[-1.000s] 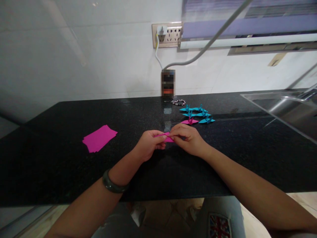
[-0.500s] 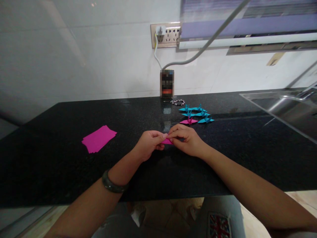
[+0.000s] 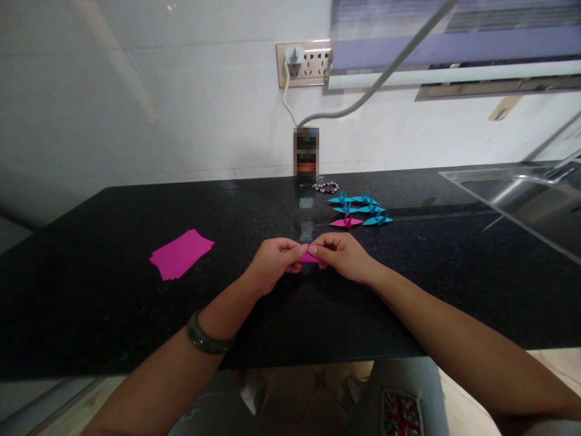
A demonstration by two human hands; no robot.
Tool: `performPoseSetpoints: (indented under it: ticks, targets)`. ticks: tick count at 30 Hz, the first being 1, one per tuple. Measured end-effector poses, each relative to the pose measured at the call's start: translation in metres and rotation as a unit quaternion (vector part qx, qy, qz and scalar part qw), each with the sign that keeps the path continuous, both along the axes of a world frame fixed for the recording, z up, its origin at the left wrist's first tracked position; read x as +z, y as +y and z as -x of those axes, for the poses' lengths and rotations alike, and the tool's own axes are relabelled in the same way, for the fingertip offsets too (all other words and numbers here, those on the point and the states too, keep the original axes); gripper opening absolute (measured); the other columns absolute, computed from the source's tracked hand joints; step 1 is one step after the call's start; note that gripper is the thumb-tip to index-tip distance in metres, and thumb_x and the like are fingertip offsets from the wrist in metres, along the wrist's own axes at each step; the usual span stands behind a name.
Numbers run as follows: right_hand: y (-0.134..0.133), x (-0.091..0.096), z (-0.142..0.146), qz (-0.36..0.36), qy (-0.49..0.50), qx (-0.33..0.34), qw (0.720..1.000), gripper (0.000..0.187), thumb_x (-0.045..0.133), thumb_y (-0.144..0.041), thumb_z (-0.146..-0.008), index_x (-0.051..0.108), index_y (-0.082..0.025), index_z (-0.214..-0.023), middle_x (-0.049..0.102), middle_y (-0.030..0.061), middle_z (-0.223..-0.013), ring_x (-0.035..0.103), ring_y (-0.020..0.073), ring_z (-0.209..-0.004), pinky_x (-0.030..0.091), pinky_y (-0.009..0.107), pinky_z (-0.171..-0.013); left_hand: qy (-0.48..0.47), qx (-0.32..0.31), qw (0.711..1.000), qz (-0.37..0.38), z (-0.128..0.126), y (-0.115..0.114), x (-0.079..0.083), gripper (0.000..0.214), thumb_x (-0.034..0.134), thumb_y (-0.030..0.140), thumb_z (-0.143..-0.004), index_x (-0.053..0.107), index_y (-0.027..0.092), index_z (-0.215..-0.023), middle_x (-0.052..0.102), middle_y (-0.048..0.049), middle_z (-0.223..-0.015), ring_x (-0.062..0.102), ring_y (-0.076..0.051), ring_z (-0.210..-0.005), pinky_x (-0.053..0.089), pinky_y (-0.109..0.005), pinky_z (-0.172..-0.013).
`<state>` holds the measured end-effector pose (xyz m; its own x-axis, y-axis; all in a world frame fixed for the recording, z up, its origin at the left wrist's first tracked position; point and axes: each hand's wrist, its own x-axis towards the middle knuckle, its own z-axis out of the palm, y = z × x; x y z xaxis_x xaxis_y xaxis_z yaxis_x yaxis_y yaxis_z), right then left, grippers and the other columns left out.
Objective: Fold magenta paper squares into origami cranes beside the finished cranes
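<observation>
Between my two hands is a small folded piece of pink paper [image 3: 309, 257], partly covered by the fingers. My left hand [image 3: 276, 261] pinches its left end, thumb on top. On the other end, my right hand [image 3: 344, 257] grips with the thumb pressed on the paper close to the left thumb. Just beyond the right hand stand a pink paper crane [image 3: 346, 222] and several blue paper cranes [image 3: 372, 209] in a close group. Left of my hands lies a loose stack of pink paper sheets [image 3: 180, 255].
The black countertop [image 3: 113, 321] carries everything. At its back, a beaded bracelet [image 3: 325, 188] lies before a blurred-out box-like object [image 3: 307, 152] against the wall. A metal sink [image 3: 540, 200] is set in at the right. A grey cable [image 3: 363, 100] runs up from behind the object.
My right hand has shifted its grip: its fingers, which lay over the top of the paper, are now behind it, with the thumb in front. My left hand has stayed in place.
</observation>
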<state>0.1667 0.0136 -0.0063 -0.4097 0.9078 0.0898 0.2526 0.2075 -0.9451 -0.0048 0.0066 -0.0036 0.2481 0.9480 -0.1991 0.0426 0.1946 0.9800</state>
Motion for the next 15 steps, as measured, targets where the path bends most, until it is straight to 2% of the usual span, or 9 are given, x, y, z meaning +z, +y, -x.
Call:
performPoseSetpoints:
  ticks: [15]
  targets:
    - [0.0029,-0.0034,-0.002,0.013,-0.001,-0.001,1.0,0.021,0.06,-0.034,-0.071,0.06,-0.013,-0.074,0.054,-0.0015,-0.056,0.047,0.0072,-0.047,0.036,0.019,-0.045,0.023,-0.003,1.0,-0.021,0.0003,-0.0001,-0.0005,0.021,0.067,0.031,-0.065,0.062,0.011,-0.07,0.06,-0.0015,-0.06,0.055,-0.009,-0.052,0.046,-0.022,-0.053]
